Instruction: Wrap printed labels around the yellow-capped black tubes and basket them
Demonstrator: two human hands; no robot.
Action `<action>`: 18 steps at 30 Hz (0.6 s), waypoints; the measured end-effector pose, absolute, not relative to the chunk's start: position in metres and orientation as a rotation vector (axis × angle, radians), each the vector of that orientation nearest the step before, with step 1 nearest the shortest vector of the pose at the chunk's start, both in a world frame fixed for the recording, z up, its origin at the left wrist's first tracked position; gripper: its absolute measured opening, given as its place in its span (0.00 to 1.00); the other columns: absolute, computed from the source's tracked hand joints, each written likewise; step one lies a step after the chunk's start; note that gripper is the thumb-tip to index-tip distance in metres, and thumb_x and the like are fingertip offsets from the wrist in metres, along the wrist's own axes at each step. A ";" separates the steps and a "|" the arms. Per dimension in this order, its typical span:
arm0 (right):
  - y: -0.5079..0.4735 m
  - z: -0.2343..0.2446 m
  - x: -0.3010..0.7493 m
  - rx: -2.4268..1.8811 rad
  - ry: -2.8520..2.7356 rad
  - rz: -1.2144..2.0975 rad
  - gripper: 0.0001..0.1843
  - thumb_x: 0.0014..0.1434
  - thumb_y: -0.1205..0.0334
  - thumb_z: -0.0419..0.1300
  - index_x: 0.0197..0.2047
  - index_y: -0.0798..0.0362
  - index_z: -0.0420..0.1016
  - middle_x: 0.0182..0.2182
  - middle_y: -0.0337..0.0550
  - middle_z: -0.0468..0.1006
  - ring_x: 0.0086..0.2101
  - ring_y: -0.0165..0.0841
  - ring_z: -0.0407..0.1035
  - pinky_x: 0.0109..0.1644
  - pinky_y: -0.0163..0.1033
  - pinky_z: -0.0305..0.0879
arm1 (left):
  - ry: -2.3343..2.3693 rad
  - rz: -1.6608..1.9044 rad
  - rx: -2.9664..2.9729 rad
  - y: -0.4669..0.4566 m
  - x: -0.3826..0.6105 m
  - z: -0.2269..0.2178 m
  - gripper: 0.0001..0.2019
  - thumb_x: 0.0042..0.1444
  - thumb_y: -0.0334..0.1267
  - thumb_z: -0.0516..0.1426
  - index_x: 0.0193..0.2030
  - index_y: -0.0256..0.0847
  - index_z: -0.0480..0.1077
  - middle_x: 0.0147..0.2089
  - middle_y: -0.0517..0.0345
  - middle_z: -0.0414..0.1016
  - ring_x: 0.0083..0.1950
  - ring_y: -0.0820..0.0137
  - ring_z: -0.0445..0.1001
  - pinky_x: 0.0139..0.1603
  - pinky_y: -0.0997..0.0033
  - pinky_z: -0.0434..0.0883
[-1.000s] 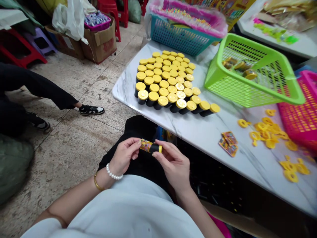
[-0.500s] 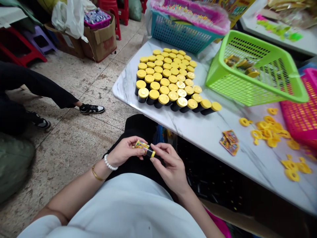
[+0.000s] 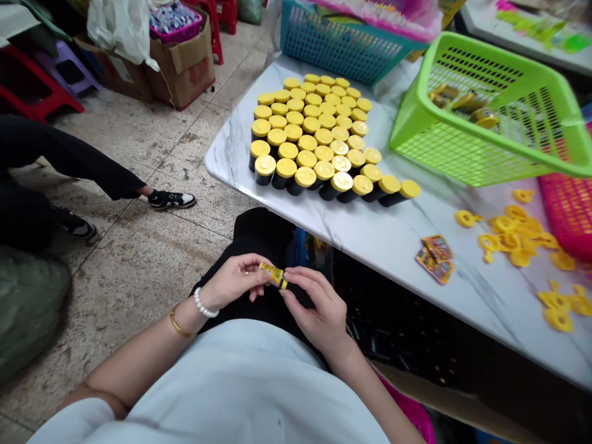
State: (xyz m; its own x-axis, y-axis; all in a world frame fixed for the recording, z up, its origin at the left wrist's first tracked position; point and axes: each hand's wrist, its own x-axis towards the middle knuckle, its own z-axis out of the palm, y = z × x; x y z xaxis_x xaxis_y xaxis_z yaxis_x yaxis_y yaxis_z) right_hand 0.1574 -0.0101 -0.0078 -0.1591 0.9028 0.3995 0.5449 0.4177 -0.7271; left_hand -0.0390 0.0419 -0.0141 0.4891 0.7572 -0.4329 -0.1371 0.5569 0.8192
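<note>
A small black tube (image 3: 274,275) with a yellow end and a colourful, mostly yellow label lies across between my hands, above my lap. My left hand (image 3: 235,280) pinches its labelled left end with thumb and fingers. The thumb and fingertips of my right hand (image 3: 319,308) close on its right end, near the yellow rim. To the right on the table lie a few printed labels (image 3: 435,259). Farther back, several black tubes with yellow caps (image 3: 308,142) stand packed together, and those at the front right lean.
The marble-patterned table (image 3: 370,246) has its edge just beyond my knees. On it are a green basket (image 3: 467,154), a teal basket (image 3: 337,46) and loose yellow ring-shaped pieces (image 3: 518,231). At left, another person's leg (image 3: 74,157) stretches across the floor.
The tube has turned in my fingers: less black shows, and more of the yellow label faces me. My hands stay in nearly the same place, while the view has shifted slightly.
</note>
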 end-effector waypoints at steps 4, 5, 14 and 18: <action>-0.012 -0.009 0.159 -1.279 -1.782 0.581 0.18 0.59 0.70 0.63 0.52 0.47 0.75 0.44 0.47 0.81 0.44 0.39 0.77 0.49 0.47 0.78 | 0.907 0.653 0.846 0.042 -0.038 -0.009 0.19 0.47 0.42 0.70 0.43 0.35 0.76 0.31 0.56 0.77 0.26 0.76 0.71 0.27 0.77 0.69; -0.012 -0.008 0.160 -1.286 -1.758 0.593 0.18 0.58 0.70 0.64 0.51 0.47 0.75 0.44 0.47 0.81 0.44 0.39 0.77 0.48 0.47 0.78 | 0.902 0.654 0.841 0.042 -0.037 -0.008 0.18 0.46 0.41 0.70 0.43 0.35 0.76 0.32 0.56 0.78 0.26 0.76 0.71 0.27 0.76 0.69; -0.013 -0.008 0.145 -1.483 -0.977 1.453 0.16 0.52 0.53 0.71 0.40 0.53 0.78 0.31 0.44 0.83 0.29 0.36 0.79 0.36 0.43 0.80 | 0.906 0.731 1.375 0.043 -0.036 -0.002 0.11 0.52 0.36 0.66 0.43 0.42 0.81 0.43 0.50 0.80 0.43 0.64 0.76 0.48 0.67 0.71; -0.011 -0.016 0.146 -1.486 -0.875 1.706 0.19 0.52 0.49 0.71 0.37 0.56 0.79 0.27 0.43 0.82 0.26 0.32 0.76 0.35 0.40 0.77 | 0.902 0.660 1.311 0.046 -0.038 -0.009 0.12 0.51 0.38 0.67 0.43 0.41 0.80 0.43 0.49 0.81 0.42 0.65 0.76 0.46 0.68 0.71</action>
State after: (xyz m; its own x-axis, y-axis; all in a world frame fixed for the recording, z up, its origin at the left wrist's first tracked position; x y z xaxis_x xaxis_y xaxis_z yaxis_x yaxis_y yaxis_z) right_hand 0.1464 -0.0112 -0.0165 -0.0959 0.8492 -0.5193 -0.0739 -0.5264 -0.8470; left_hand -0.0381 0.0461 -0.0089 0.5157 0.8372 -0.1819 0.0797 0.1645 0.9832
